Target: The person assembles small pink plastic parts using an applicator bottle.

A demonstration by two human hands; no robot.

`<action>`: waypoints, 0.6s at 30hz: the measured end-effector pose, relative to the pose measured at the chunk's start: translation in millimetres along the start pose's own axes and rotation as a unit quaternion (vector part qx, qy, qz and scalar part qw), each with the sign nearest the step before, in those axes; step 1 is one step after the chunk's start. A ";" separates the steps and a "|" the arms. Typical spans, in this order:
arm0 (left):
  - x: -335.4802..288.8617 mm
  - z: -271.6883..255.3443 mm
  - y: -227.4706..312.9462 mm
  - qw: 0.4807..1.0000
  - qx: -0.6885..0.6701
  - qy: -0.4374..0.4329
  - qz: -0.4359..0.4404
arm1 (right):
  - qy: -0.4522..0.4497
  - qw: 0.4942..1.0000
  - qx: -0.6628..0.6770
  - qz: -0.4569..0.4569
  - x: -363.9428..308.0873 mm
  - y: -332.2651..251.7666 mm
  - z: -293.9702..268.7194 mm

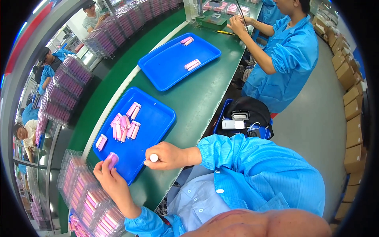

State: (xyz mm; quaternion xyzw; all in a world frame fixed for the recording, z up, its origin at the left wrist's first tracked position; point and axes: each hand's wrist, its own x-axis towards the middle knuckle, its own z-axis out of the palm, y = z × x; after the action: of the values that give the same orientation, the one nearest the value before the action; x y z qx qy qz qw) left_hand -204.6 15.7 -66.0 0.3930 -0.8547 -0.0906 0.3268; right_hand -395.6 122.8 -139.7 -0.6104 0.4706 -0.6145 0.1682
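My left hand [108, 177] pinches a pink cylindrical piece [113, 159] between thumb and fingers, over the near left corner of a blue tray [156, 132]. In that tray lie several pink cylinders with pale ends [125, 127], mostly bunched in the middle, plus a separate pair [101, 142] by the left rim. Closed in a fist at the tray's near right edge, my right hand [169, 155] grips a stick-like tool with a round white end [154, 158]. The rest of that tool is hidden by the fingers.
Stacked clear plastic trays of pink cylinders [85, 193] stand left of my left arm. A second blue tray [167, 65] lies farther along the green bench [205, 89]. At right, a co-worker in blue [284, 59] works at the bench; a black bag [252, 112] sits below its edge.
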 end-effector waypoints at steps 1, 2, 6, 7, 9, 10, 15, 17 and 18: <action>-9.6 -11.7 9.2 0.996 0.031 0.031 0.072 | 0.004 1.000 0.003 0.009 -0.3 -1.2 0.6; -20.5 -20.8 17.3 0.998 -0.052 0.006 0.033 | 0.006 1.000 0.004 0.018 -0.7 -2.6 0.3; -48.4 -42.4 26.4 0.991 -0.091 -0.047 0.084 | -0.014 0.999 0.014 0.045 -0.5 0.1 5.2; -55.6 -37.2 23.9 0.993 -0.085 -0.047 0.067 | -0.017 0.998 0.043 0.052 -0.6 -1.9 8.5; -66.7 -21.0 15.6 0.969 -0.217 -0.074 -0.097 | 0.031 0.989 0.067 0.125 0.8 -7.7 3.2; -73.0 -10.3 5.9 0.961 -0.241 -0.080 -0.108 | 0.047 0.987 0.068 0.140 2.5 -11.3 0.8; -83.8 31.0 -22.3 0.953 -0.290 -0.073 -0.054 | 0.055 0.992 0.105 0.037 10.5 -43.3 -20.4; -88.7 27.2 -24.0 0.956 -0.283 -0.049 -0.063 | -0.006 0.996 0.085 -0.006 19.6 -57.1 -13.8; -87.5 29.0 -25.6 0.959 -0.274 -0.049 -0.050 | -0.022 0.996 0.083 -0.027 20.9 -63.4 -12.0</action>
State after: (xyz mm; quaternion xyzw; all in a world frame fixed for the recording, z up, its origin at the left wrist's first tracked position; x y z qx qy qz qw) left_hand -165.4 59.4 -141.5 0.3256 -0.7915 -0.3565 0.3748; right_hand -387.4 142.7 -75.4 -0.6203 0.3977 -0.6419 0.2123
